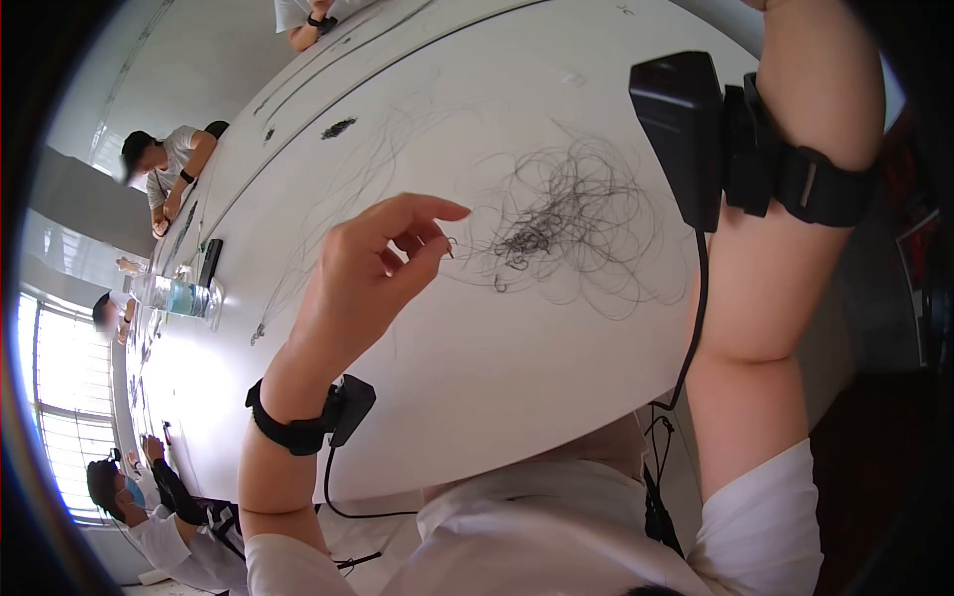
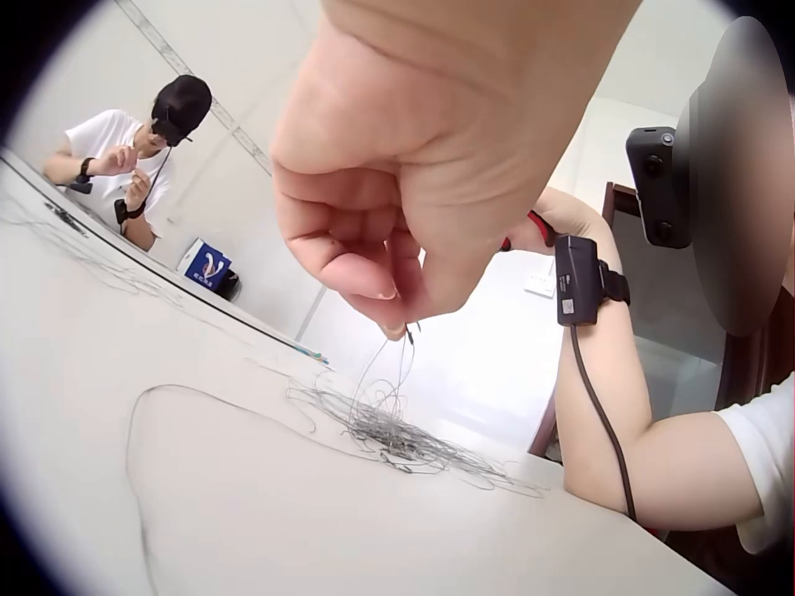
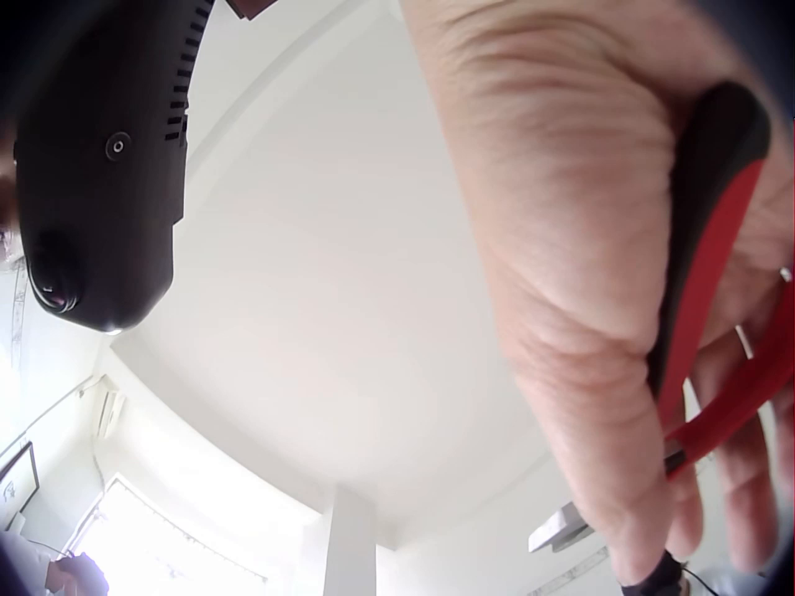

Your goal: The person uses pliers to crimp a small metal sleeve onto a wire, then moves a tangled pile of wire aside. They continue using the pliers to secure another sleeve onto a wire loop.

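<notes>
My left hand (image 1: 373, 253) is raised over the white table, thumb and index finger pinching the end of a thin dark wire (image 2: 411, 333). From those fingertips, fine strands run down to a loose tangle of thin wires (image 2: 391, 435), dense and dark at its middle, with curled ends spread around it. The right hand (image 3: 578, 273) is lifted up close to the head and grips pliers (image 3: 711, 255) by their red-and-black handles. Part of their grey metal head (image 3: 559, 528) shows past the thumb. In the head view that hand is mostly cut off.
A white table (image 1: 467, 397) bears more loose strands and small dark wire bundles (image 1: 338, 128). A clear plastic bottle (image 1: 179, 296) lies beside a black object (image 1: 212, 260) at the left. Other people sit along the far edge. A cable (image 1: 701, 328) hangs from the right wrist camera.
</notes>
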Demonstrator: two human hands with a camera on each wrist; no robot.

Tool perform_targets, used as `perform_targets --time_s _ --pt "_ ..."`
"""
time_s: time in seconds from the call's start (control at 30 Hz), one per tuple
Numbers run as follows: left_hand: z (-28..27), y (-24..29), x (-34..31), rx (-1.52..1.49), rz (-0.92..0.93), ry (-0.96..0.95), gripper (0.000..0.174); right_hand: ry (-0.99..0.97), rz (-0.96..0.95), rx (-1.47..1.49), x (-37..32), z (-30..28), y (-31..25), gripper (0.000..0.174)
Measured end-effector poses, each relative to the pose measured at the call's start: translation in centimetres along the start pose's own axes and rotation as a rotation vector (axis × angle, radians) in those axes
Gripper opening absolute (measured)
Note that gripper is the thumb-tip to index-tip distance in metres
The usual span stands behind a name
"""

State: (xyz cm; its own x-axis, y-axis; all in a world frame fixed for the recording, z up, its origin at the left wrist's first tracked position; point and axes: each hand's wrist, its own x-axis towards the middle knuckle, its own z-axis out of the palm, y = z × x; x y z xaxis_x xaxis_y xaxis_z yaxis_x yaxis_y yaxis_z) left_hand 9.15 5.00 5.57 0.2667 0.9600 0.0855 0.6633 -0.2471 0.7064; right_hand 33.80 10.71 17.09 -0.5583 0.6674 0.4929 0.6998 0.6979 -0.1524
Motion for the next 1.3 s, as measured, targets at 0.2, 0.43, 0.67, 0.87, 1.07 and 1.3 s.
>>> perform_targets --time_s 0.2,0.43,0.67,0.87,1.07,1.3 --pt "-0.6 -0.5 -0.6 0.019 -0.005 -0.032 0.01 -0.314 0.234 0.124 1.2 -2.7 -0.3 0.043" --pt "-5.1 -2.1 -2.6 -0.022 0.168 0.368 0.007 -0.393 0.192 0.225 2.3 -3.6 0.5 0.044" --pt "-7.8 -6.2 -5.3 -0.516 0.031 0.633 0.009 -0.37 -0.119 0.699 5.2 6.7 -2.8 0.044" --pt "-7.5 -8.2 -7.9 -0.783 -0.055 0.593 0.011 -1.117 0.009 1.01 5.1 13.2 -6.4 0.067" --pt "-7.5 -7.6 -9.6 -0.954 0.064 0.495 0.007 -0.766 0.064 1.125 4.8 16.5 -7.7 0.057" --pt "-11.0 -8.0 -11.5 -1.072 0.367 0.67 0.015 -1.331 -0.064 0.689 4.7 16.1 -6.6 0.037"
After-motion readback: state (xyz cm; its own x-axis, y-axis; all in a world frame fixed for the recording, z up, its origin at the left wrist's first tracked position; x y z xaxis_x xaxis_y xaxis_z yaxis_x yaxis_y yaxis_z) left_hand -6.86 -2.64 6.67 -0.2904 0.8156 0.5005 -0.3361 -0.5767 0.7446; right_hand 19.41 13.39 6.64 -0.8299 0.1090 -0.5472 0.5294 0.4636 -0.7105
